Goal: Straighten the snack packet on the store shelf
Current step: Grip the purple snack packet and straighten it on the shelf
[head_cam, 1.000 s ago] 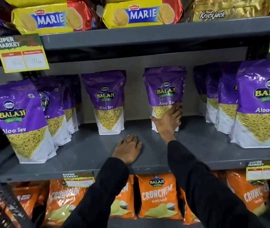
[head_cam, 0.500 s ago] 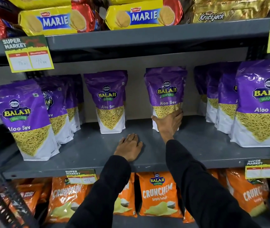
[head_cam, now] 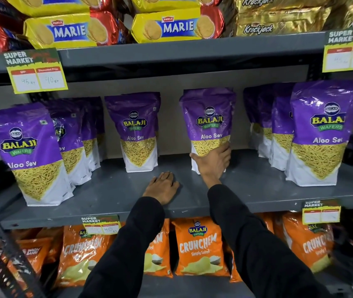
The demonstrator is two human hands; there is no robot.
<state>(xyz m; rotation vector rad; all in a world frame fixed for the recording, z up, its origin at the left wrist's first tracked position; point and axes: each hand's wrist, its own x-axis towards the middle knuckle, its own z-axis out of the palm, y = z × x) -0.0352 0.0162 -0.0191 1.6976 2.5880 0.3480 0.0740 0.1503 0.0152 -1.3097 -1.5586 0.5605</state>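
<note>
A purple Balaji Aloo Sev snack packet (head_cam: 208,121) stands upright at the back middle of the grey store shelf (head_cam: 111,196). My right hand (head_cam: 213,163) wraps around its lower white part, thumb on the left side and fingers on the right. My left hand (head_cam: 161,187) lies flat, palm down, on the bare shelf in front, to the left of that packet, holding nothing. Both arms wear black sleeves.
Another Aloo Sev packet (head_cam: 138,134) stands alone to the left. Rows of the same packets stand at far left (head_cam: 28,155) and right (head_cam: 319,136). Marie biscuit packs (head_cam: 176,25) fill the shelf above; orange Crunchem bags (head_cam: 199,248) sit below. Price tags (head_cam: 37,70) hang on shelf edges.
My right hand slid from flat against the packet's front to a grip around its base. The camera moved slightly. My left hand stayed on the shelf.
</note>
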